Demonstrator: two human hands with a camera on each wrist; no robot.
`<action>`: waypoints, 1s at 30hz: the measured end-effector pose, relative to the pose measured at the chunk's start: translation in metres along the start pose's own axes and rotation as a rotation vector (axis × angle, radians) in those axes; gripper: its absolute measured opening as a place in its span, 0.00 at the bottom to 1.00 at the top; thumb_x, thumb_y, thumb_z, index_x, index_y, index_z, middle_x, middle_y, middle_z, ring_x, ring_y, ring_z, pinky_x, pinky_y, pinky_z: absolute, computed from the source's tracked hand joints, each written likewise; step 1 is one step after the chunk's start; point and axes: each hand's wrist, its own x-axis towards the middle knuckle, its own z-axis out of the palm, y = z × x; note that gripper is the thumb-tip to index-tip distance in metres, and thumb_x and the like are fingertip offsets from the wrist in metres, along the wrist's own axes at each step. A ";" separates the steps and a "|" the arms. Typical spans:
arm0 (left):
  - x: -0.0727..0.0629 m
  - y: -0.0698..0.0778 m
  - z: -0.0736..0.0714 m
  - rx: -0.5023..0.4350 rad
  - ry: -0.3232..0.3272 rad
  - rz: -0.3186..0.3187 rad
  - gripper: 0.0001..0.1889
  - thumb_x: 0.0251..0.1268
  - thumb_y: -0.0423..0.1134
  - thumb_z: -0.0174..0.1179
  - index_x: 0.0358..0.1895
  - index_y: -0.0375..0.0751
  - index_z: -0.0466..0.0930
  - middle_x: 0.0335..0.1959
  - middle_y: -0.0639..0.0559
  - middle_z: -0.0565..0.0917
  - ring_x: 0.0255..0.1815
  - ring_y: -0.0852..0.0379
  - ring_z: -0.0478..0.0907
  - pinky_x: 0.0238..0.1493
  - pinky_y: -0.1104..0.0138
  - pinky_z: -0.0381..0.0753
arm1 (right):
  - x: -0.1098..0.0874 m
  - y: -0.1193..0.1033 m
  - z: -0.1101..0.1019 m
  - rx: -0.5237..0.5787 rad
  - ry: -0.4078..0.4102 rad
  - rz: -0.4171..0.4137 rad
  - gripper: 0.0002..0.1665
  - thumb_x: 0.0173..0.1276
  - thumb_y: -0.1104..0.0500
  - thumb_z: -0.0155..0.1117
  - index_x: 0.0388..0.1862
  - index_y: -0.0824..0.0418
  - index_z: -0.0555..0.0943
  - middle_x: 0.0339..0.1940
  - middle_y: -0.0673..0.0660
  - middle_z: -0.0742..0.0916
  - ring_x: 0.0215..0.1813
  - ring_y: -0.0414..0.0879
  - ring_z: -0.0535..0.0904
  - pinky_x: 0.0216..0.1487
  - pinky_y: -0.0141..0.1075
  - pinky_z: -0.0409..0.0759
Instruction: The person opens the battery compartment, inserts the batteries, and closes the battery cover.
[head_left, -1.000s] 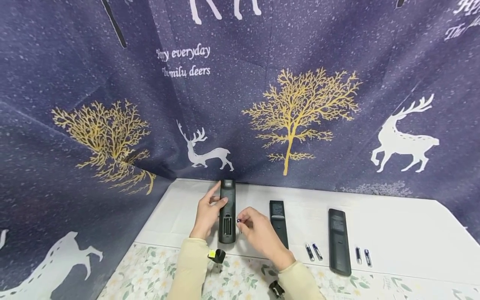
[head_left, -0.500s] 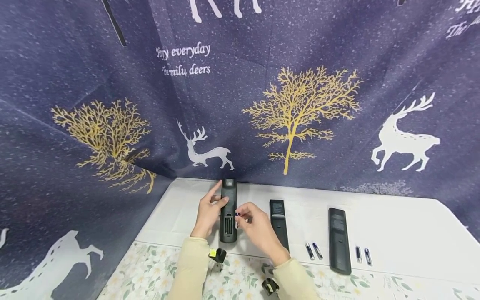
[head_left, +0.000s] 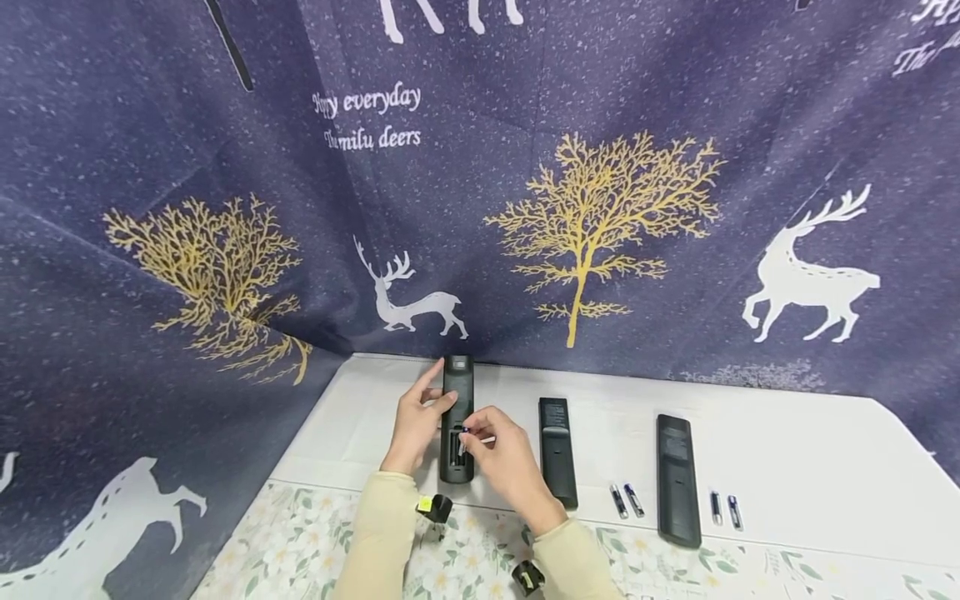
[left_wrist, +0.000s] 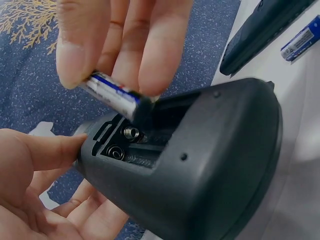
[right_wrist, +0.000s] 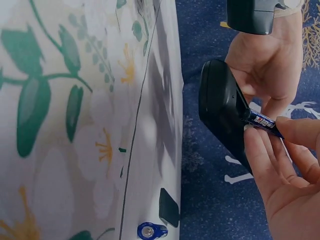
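Observation:
My left hand (head_left: 411, 427) grips a black remote control (head_left: 458, 383) by its side, back facing up. Its battery compartment (left_wrist: 142, 142) lies uncovered, with coil springs at one end. Between thumb and fingers my right hand (head_left: 508, 457) pinches a blue and white battery (left_wrist: 112, 95), tilted, one end down at the compartment opening. In the right wrist view the battery (right_wrist: 261, 121) slants into the remote's edge, the right thumb at its outer end. No other battery shows in the visible part of the compartment.
A second black remote (head_left: 557, 454) lies right of the hands, and a third remote (head_left: 678, 483) farther right. A pair of batteries (head_left: 626, 500) lies between them, another pair (head_left: 724, 509) beyond. A dark patterned cloth (head_left: 465, 208) hangs behind the white table (head_left: 810, 450).
My right hand has moved left with the battery, from beside the remote to over its compartment. The left hand keeps its grip on the remote, almost in place.

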 end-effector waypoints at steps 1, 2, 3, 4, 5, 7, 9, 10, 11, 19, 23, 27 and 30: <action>0.000 0.000 0.000 -0.001 -0.001 0.003 0.33 0.78 0.35 0.65 0.82 0.59 0.69 0.59 0.35 0.79 0.32 0.56 0.83 0.28 0.64 0.86 | 0.000 0.000 0.000 -0.004 0.004 -0.001 0.06 0.76 0.64 0.71 0.47 0.58 0.83 0.42 0.49 0.87 0.45 0.46 0.85 0.47 0.38 0.87; -0.001 0.001 0.000 0.001 0.000 0.002 0.33 0.78 0.35 0.65 0.82 0.59 0.69 0.60 0.35 0.79 0.30 0.56 0.81 0.27 0.64 0.85 | 0.000 0.000 0.001 -0.007 0.006 -0.006 0.06 0.76 0.63 0.71 0.47 0.58 0.83 0.41 0.48 0.87 0.45 0.46 0.85 0.47 0.38 0.87; -0.001 0.001 0.000 0.006 0.000 0.001 0.33 0.78 0.35 0.65 0.82 0.57 0.68 0.61 0.34 0.78 0.29 0.57 0.79 0.26 0.66 0.83 | 0.000 0.000 0.001 -0.012 0.009 -0.009 0.06 0.75 0.63 0.71 0.46 0.58 0.83 0.41 0.48 0.87 0.45 0.46 0.85 0.47 0.38 0.87; -0.001 0.001 -0.001 0.012 0.002 0.001 0.33 0.78 0.34 0.64 0.82 0.57 0.68 0.61 0.33 0.78 0.28 0.57 0.77 0.25 0.66 0.81 | -0.001 0.000 0.002 -0.019 0.013 -0.015 0.06 0.75 0.63 0.72 0.46 0.58 0.83 0.41 0.48 0.87 0.45 0.45 0.85 0.46 0.38 0.87; -0.001 0.001 -0.001 0.016 0.004 0.002 0.33 0.78 0.34 0.64 0.82 0.56 0.68 0.62 0.33 0.78 0.27 0.58 0.74 0.24 0.67 0.80 | -0.001 0.000 0.003 -0.026 0.017 -0.019 0.06 0.75 0.63 0.72 0.46 0.57 0.83 0.41 0.48 0.87 0.44 0.45 0.85 0.46 0.38 0.86; -0.001 0.001 -0.001 0.019 0.002 0.001 0.34 0.79 0.34 0.64 0.83 0.56 0.67 0.62 0.33 0.77 0.25 0.59 0.70 0.23 0.67 0.78 | -0.001 0.000 0.004 -0.042 0.024 -0.027 0.06 0.74 0.63 0.73 0.45 0.57 0.83 0.40 0.48 0.87 0.44 0.44 0.85 0.45 0.37 0.86; -0.001 0.002 0.000 0.017 -0.001 0.005 0.33 0.78 0.34 0.64 0.82 0.56 0.68 0.62 0.33 0.78 0.26 0.59 0.72 0.24 0.67 0.80 | -0.001 -0.001 0.004 -0.058 0.030 -0.029 0.06 0.74 0.62 0.73 0.45 0.56 0.84 0.40 0.47 0.87 0.43 0.44 0.84 0.43 0.36 0.86; -0.002 0.003 0.000 0.011 -0.005 0.009 0.33 0.78 0.35 0.65 0.82 0.57 0.68 0.61 0.34 0.78 0.26 0.59 0.73 0.24 0.66 0.81 | -0.001 0.000 0.004 -0.065 0.033 -0.029 0.06 0.74 0.62 0.73 0.45 0.56 0.84 0.39 0.47 0.87 0.42 0.43 0.84 0.42 0.36 0.85; -0.002 0.003 0.001 0.002 -0.009 0.013 0.33 0.78 0.35 0.65 0.82 0.56 0.68 0.60 0.34 0.79 0.26 0.59 0.75 0.25 0.65 0.83 | -0.001 0.000 0.003 -0.071 0.036 -0.029 0.06 0.74 0.62 0.73 0.44 0.56 0.84 0.39 0.46 0.87 0.42 0.43 0.84 0.42 0.35 0.85; -0.001 0.001 0.003 -0.014 -0.030 0.027 0.34 0.79 0.33 0.63 0.83 0.52 0.65 0.59 0.33 0.80 0.32 0.54 0.83 0.29 0.58 0.89 | -0.002 0.002 0.003 -0.109 0.046 -0.053 0.06 0.73 0.61 0.74 0.44 0.55 0.85 0.40 0.46 0.86 0.40 0.41 0.82 0.41 0.35 0.84; -0.002 0.003 0.004 -0.017 -0.034 0.028 0.34 0.79 0.34 0.64 0.83 0.54 0.67 0.59 0.34 0.80 0.29 0.56 0.79 0.30 0.60 0.88 | -0.002 0.003 0.004 -0.122 0.046 -0.068 0.07 0.72 0.61 0.75 0.44 0.55 0.84 0.41 0.46 0.86 0.40 0.40 0.82 0.41 0.35 0.85; -0.002 0.004 0.004 -0.028 -0.033 0.026 0.33 0.78 0.34 0.64 0.82 0.57 0.69 0.57 0.35 0.81 0.31 0.56 0.83 0.31 0.62 0.89 | -0.002 0.005 0.006 -0.140 0.046 -0.085 0.07 0.72 0.60 0.76 0.43 0.55 0.85 0.39 0.46 0.85 0.39 0.40 0.81 0.40 0.34 0.83; -0.002 0.004 0.003 -0.028 -0.031 0.022 0.33 0.79 0.33 0.64 0.82 0.57 0.69 0.57 0.35 0.81 0.31 0.55 0.83 0.30 0.63 0.88 | -0.001 0.006 0.007 -0.150 0.048 -0.102 0.06 0.72 0.60 0.76 0.43 0.56 0.86 0.38 0.45 0.84 0.37 0.40 0.80 0.39 0.35 0.82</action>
